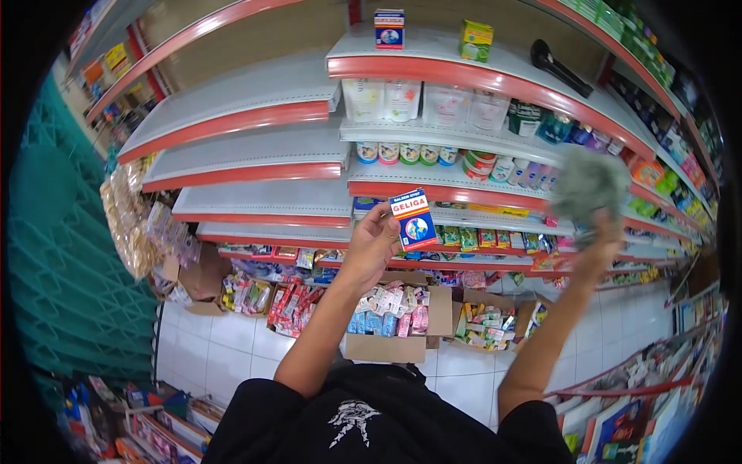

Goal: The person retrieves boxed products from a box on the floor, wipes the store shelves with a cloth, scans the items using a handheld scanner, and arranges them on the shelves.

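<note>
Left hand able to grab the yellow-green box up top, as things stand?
Probably not: the left hand holds a GELIGA box. Otherwise the way looks free, nothing standing in front of the yellow-green box.

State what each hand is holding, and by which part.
The left hand holds a box by its left edge, as pictured. The right hand holds a cloth, seemingly near its lower end; blur hides the exact grip.

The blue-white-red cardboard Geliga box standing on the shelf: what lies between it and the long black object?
In the head view, a yellow-and-green cardboard box stands between them, with bare grey shelf on either side.
</note>
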Available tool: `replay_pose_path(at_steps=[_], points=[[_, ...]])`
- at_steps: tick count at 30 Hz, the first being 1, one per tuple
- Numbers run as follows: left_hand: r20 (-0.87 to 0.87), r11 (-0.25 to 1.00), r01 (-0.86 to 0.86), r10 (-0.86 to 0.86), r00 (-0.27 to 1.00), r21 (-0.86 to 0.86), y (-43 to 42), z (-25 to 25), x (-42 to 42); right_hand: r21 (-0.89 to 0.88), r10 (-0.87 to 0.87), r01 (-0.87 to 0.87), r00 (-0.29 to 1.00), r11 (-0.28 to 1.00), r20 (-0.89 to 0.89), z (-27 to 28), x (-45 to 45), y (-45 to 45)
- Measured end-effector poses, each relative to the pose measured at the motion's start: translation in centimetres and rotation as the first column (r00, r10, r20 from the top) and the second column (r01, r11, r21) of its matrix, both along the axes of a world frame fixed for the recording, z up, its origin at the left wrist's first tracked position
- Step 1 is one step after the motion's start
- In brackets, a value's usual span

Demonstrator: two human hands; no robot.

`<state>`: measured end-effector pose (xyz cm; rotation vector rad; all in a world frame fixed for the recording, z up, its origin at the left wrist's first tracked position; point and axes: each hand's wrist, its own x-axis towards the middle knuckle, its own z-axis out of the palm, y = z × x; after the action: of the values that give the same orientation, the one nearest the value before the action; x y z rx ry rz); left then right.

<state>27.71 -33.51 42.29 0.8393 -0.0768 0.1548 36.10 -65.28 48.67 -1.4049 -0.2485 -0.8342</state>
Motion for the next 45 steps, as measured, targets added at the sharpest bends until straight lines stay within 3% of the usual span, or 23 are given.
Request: replay_pose_path(at_steps=[3,4,6,7,10,12,13,15,16,17,19,21,23,24,29,31,32,33,35,40,41,43,45], points=[[-0.084,0.998,0.047,-0.043,0.995,0.04,-0.4,-1.1,0.2,-0.594,0.087,-0.033,0.994,0.804,0.063,-3.1,-6.2,12.6],[-0.078,0.982,0.043,-0.029,0.997,0.182,-0.3,-0.6,-0.5,-0.626,0.311,-0.233,0.95,0.744,0.016,-4.4,-6.1,15.6],[-0.149,0.958,0.032,0.011,0.989,0.285,1.6,-1.4,-0.8,-0.25,0.532,-0.63,0.765,0.736,-0.362,-2.8,-7.2,19.7],[-0.216,0.921,0.011,0.08,0.973,0.39,2.9,-1.1,-1.1,-0.255,0.528,-0.628,0.767,0.736,-0.365,-2.4,-7.4,21.1],[-0.132,0.904,0.139,-0.093,0.987,0.405,6.9,0.6,-3.2,-0.357,0.499,-0.53,0.847,0.769,-0.182,-2.2,-7.3,24.8],[-0.006,0.935,0.179,-0.186,0.982,0.307,8.2,0.8,-4.0,0.19,0.662,-0.665,0.586,0.722,-0.467,-3.0,-6.9,26.4],[-0.006,0.934,0.183,-0.19,0.982,0.307,8.8,0.6,-4.3,0.19,0.66,-0.662,0.589,0.725,-0.467,-3.3,-7.2,27.7],[0.036,0.939,0.014,-0.028,0.999,0.344,10.2,0.2,-4.6,0.472,0.691,-0.517,0.629,0.714,-0.357,-3.5,-7.6,30.4],[0.112,0.953,-0.022,-0.012,0.994,0.301,10.9,0.1,-4.8,0.612,0.735,-0.478,0.621,0.63,-0.272,-4.0,-7.3,31.4],[0.114,0.954,-0.019,-0.016,0.993,0.298,11.6,0.1,-5.0,0.609,0.731,-0.477,0.625,0.634,-0.272,-3.8,-7.1,31.7],[0.21,0.962,-0.186,0.144,0.967,0.2,13.0,0.8,-5.5,0.81,0.818,-0.486,0.575,0.327,0.014,-3.2,-6.7,31.7],[0.237,0.958,-0.219,0.173,0.956,0.184,14.0,0.4,-4.8,0.816,0.825,-0.466,0.564,0.342,-0.023,-4.3,-8.3,32.8],[0.372,0.765,-0.485,0.341,0.863,0.425,14.1,-0.4,-3.7,0.711,0.794,-0.429,0.527,0.557,-0.305,-6.4,-10.4,34.4],[0.425,0.683,-0.565,0.388,0.818,0.463,13.9,-0.4,-3.3,0.704,0.788,-0.429,0.533,0.566,-0.308,-6.4,-10.8,34.7],[0.476,0.63,-0.593,0.371,0.797,0.502,12.0,-0.3,-2.5,0.48,0.625,-0.42,0.649,0.77,-0.435,-6.8,-9.6,31.8],[0.357,0.766,-0.506,0.379,0.854,0.396,10.6,0.3,-2.0,0.499,0.637,-0.423,0.652,0.756,-0.411,-5.7,-8.9,28.8],[0.301,0.813,-0.485,0.397,0.867,0.322,10.0,0.2,-1.5,0.508,0.586,-0.382,0.736,0.772,-0.338,-4.7,-8.6,26.8],[0.356,0.76,-0.526,0.405,0.842,0.381,10.0,-0.4,-0.8,0.523,0.527,-0.339,0.808,0.782,-0.264,-4.0,-7.9,24.5],[0.281,0.824,-0.476,0.399,0.873,0.306,8.9,0.0,-0.3,0.481,0.437,-0.281,0.864,0.83,-0.251,-3.2,-4.5,16.8],[0.141,0.908,-0.405,0.39,0.91,0.107,4.1,1.8,1.7,0.452,0.171,-0.23,0.971,0.862,0.168,7.9,8.1,0.7],[0.132,0.909,-0.409,0.397,0.908,0.078,3.2,2.1,2.3,0.383,0.214,-0.287,0.952,0.878,0.22,9.0,12.3,-3.8],[0.119,0.912,-0.407,0.399,0.909,0.05,1.4,2.7,3.4,0.315,-0.009,-0.074,0.967,0.946,0.254,12.8,17.6,-6.3],[0.076,0.946,-0.32,0.323,0.943,-0.047,-0.3,3.9,3.6,-0.074,-0.179,0.194,0.969,0.978,0.173,15.0,27.4,-12.8]])
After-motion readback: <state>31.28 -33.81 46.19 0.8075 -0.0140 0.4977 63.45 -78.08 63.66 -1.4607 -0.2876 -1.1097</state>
